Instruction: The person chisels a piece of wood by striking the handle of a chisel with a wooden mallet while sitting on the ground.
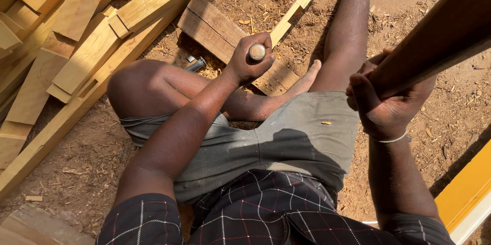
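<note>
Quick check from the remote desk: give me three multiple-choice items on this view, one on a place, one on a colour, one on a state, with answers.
1. Where is the pale timber stack?
A. upper left
B. lower right
C. on the lap

2. What colour are the shorts?
A. red
B. grey-green
C. white

3. How is the left hand?
A. open flat
B. fisted round a tool handle
C. resting on the ground

Answers:
1 A, the boards lie upper left.
2 B, the cloth looks grey-green.
3 B, the fingers wrap the handle, while the right hand grips a dark plank.
</note>
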